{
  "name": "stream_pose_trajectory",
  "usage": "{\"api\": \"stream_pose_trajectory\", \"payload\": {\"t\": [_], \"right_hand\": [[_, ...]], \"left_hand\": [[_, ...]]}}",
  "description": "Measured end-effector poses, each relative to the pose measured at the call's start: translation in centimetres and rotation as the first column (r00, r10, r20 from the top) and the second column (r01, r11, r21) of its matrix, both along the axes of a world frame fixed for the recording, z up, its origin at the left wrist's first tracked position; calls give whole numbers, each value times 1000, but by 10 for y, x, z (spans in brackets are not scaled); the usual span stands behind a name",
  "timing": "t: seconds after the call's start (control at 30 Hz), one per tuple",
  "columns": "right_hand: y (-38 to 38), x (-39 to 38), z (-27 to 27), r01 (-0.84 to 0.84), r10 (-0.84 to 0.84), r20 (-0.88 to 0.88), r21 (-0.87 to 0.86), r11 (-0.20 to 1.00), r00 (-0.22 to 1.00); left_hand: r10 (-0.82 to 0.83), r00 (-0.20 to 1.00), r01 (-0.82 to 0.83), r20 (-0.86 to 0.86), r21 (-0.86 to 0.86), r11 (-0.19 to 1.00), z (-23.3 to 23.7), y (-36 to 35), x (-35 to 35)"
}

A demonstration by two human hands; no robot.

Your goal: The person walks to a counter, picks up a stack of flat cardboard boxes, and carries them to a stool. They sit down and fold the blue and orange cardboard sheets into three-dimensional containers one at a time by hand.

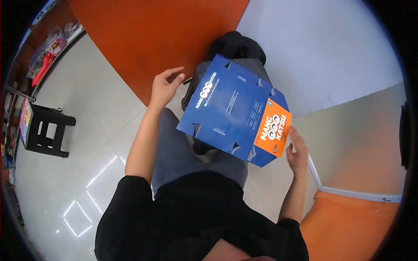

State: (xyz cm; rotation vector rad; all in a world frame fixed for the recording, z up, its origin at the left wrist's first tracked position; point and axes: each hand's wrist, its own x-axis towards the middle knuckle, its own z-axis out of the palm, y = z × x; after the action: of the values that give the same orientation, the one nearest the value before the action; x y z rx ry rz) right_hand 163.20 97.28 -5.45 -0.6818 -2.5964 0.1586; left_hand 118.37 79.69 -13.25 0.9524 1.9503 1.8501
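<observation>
Your lap [174, 152] alone props the blue carton [230, 108]. Your left hand [165, 87] is wide and off it, and your right hand [298, 150] lies open at its orange end, so it may slip to the floor [87, 130].

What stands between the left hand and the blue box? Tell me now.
Nothing visible. The left hand hangs open beside the blue box, apart from it, with only bare floor showing in the gap. The right hand is at the box's orange end.
</observation>
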Motion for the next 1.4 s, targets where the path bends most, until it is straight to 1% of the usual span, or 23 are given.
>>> {"api": "stream_pose_trajectory", "payload": {"t": [0.03,0.07,0.17,0.23,0.3,0.37,0.43,0.5,0.53,0.63,0.67,0.77,0.83,0.93,0.97,1.0,1.03,1.07,1.1,1.13,1.17,1.23,1.4], "right_hand": [[-3,2,10,41,-48,-116,-62,997,992],[7,-2,15,57,-49,-236,26,998,971],[28,-45,21,10,-117,-464,-226,974,878],[22,-100,38,-72,-65,-370,-345,936,927],[20,-151,41,-96,-101,-309,-564,821,946],[32,-192,46,-14,-5,-38,-474,880,999],[46,-230,26,-65,35,-71,-484,873,997],[56,-256,-22,-73,32,-151,-272,960,988],[50,-265,-29,-66,35,-192,-160,985,981],[35,-268,-16,36,-39,-7,-220,975,999],[36,-266,-17,8,-10,-9,-177,984,1000],[40,-266,-20,13,-16,-12,-235,972,1000],[37,-267,-18,33,-31,13,-217,976,999],[35,-268,-16,64,-56,46,-193,979,997],[35,-269,-15,64,-56,50,-183,981,997],[37,-265,-17,54,-53,10,-134,989,999],[39,-264,-21,7,-12,-48,-98,995,999],[35,-264,-13,68,-63,36,-165,984,997],[34,-267,-15,29,-26,14,-198,980,1000],[44,-267,-27,-29,20,-56,-152,988,998],[43,-265,-21,38,-33,30,-171,985,999],[39,-263,-16,47,-40,55,-137,989,998],[41,-272,-22,-3,0,-28,-94,996,1000]], "left_hand": [[-23,998,22,57,19,1000,8,0,15],[-45,993,40,111,41,998,16,3,26],[-99,972,98,214,15,995,33,9,44],[-72,988,83,139,-76,994,34,11,44],[-47,992,70,119,-203,977,50,10,43],[-46,993,75,112,-270,960,63,7,40],[-71,995,90,67,-355,931,70,5,39],[-132,991,109,-19,-451,886,73,8,36],[-126,992,113,-3,-422,900,70,10,32],[-182,965,242,189,-369,897,56,15,17],[-180,961,246,210,-352,903,51,14,12],[-186,947,269,262,-328,906,54,14,14],[-183,945,273,272,-343,899,59,15,15],[-179,966,246,185,-459,854,62,20,12],[-236,962,272,137,-508,817,62,26,12],[-273,958,271,85,-565,779,60,29,9],[-268,956,289,116,-519,805,56,27,10],[-350,914,131,-206,-668,733,57,33,14],[-314,936,148,-158,-632,760,52,29,12],[-248,960,122,-133,-597,793,53,28,18],[-238,966,128,-97,-622,773,58,30,23],[-141,987,68,-74,-605,793,58,35,30],[-106,994,94,8,-538,838,54,31,22]]}}
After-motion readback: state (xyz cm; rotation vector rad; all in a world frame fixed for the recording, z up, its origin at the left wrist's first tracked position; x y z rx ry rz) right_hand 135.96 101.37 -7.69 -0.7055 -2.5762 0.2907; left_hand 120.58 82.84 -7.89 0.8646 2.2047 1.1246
